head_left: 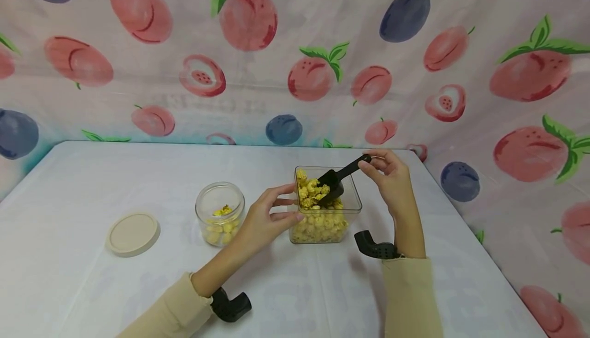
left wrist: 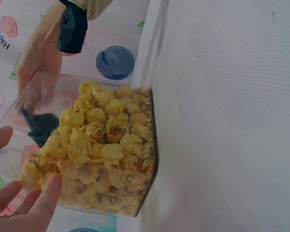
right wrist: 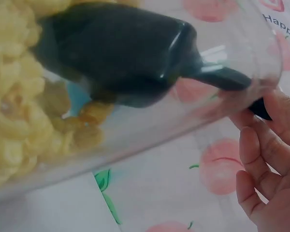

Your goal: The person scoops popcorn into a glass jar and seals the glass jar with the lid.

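Observation:
My right hand (head_left: pixel 389 176) pinches the end of a black scoop's handle between thumb and fingers. The scoop (head_left: pixel 333 187) slants down into a clear square container (head_left: pixel 357 206), its blade among the yellow popcorn (head_left: pixel 318 225). At the container's left side, my left hand (head_left: pixel 272 212) rests its fairly straight fingers and thumb by the near corner. Through the clear wall in the right wrist view, the scoop's blade (right wrist: pixel 121 53) shows beside the popcorn, partly hidden by it. Left of that hand stands a round clear jar (head_left: pixel 220 194), uncovered, with some popcorn inside.
A round cream lid (head_left: pixel 133 233) lies flat on the white tabletop (head_left: pixel 60 184), left of the jar. Behind the table and along its right side hangs a fruit-printed cloth (head_left: pixel 258 77). Black wrist devices (head_left: pixel 230 305) stick out from both forearms.

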Demonstrator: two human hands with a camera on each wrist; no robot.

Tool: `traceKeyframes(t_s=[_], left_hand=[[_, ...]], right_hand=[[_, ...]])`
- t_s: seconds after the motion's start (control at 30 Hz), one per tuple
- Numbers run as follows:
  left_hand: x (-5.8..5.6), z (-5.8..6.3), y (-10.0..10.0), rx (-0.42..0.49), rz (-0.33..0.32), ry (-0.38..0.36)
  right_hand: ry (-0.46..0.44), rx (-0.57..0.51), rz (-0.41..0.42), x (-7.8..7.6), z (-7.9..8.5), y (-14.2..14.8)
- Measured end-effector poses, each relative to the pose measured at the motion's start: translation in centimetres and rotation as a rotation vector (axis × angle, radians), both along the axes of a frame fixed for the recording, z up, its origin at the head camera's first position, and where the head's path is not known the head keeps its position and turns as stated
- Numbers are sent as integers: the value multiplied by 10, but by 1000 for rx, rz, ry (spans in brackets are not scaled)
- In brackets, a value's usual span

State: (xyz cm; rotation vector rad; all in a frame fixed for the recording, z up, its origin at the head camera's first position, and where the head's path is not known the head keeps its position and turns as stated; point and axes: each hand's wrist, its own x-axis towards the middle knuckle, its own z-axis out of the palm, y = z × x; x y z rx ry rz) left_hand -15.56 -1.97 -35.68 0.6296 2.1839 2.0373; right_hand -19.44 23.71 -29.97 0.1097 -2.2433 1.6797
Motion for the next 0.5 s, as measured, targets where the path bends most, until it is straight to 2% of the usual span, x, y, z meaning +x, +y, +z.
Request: traceKeyframes(t_s=[0.13,0.3,0.37,0.5], left_hand=[[0,0,0,5,-5,-7],[0,0,1,13,-6,-10],[0,0,1,16,-7,-11],[0,0,1,8,0,-16]], right_hand=[[-19,-95,6,0,-2,5],[-2,-233,43,2,-1,11],[-5,-248,56,1,-2,11],[-54,-196,82,-3,-7,6]])
